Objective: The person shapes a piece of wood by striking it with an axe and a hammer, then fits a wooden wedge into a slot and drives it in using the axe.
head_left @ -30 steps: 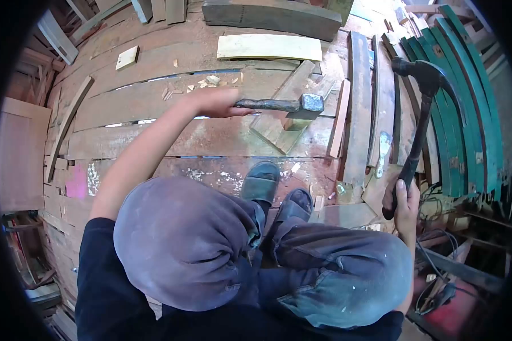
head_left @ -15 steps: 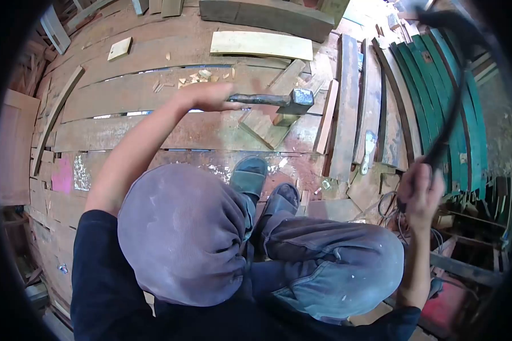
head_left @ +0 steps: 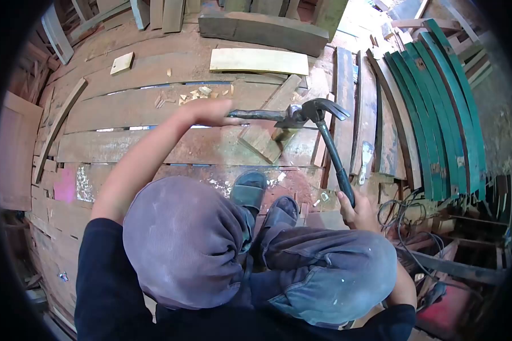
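My left hand point(head_left: 215, 111) is wrapped round the dark handle of what looks like a hatchet point(head_left: 257, 115), its metal head resting over a piece of wood point(head_left: 260, 142) on the floor. The lower edge of that head is partly hidden. My right hand point(head_left: 358, 213) grips a black claw hammer point(head_left: 334, 152) near the end of its handle. The hammer's head meets the back of the hatchet's head, claw pointing right. In front of my sandals point(head_left: 248, 190), the wood lies at a slant.
Wood chips point(head_left: 202, 94) lie beyond my left hand. A pale board point(head_left: 259, 61) and a thick beam point(head_left: 264, 28) lie farther off. Curved green slats point(head_left: 432, 113) and planks are on the right, near a putty knife point(head_left: 366, 159) and black cables point(head_left: 404, 219).
The claw hammer has swung down and left from the upper right onto the hatchet's head, my right hand moving inward with it. My left hand keeps hold of the hatchet in nearly the same place.
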`<state>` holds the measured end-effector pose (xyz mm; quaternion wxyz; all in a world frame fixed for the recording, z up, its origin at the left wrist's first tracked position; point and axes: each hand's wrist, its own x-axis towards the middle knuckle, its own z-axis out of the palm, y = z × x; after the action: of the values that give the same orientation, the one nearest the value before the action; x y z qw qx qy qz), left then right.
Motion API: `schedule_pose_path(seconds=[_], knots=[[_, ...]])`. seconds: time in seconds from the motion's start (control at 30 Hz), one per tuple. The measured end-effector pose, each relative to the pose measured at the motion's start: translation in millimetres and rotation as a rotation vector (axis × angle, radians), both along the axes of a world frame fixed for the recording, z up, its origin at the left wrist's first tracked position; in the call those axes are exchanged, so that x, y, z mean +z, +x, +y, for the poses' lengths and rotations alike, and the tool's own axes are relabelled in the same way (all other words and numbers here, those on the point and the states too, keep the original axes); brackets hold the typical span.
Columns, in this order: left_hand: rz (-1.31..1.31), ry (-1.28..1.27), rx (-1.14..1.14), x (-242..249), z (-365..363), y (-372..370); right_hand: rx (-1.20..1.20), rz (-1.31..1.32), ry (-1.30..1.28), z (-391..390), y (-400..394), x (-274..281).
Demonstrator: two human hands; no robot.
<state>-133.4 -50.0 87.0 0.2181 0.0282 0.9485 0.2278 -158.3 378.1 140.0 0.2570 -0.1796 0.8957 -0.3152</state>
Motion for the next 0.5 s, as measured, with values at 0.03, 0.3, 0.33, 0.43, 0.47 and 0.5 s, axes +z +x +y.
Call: schedule_pose_path(seconds=[0.03,0.3,0.33,0.43,0.47,0.5], knots=[[0.021,-0.018,0.005,3,0,1,-0.014,0.001,-0.019,0,1,-2],[0.031,-0.042,0.008,2,0,1,-0.040,0.034,-0.032,2,-15,9],[0.071,-0.040,0.013,-10,-5,0,-0.024,0.043,0.005,1,-20,18],[0.058,-0.019,0.015,-21,-8,-2,-0.008,0.199,-0.052,-3,-25,64],[0.029,-0.007,0.018,-22,-9,-4,-0.015,0.447,-0.067,12,-34,65],[0.021,-0.031,0.024,-24,-10,-5,-0.024,0.603,-0.137,17,-41,72]])
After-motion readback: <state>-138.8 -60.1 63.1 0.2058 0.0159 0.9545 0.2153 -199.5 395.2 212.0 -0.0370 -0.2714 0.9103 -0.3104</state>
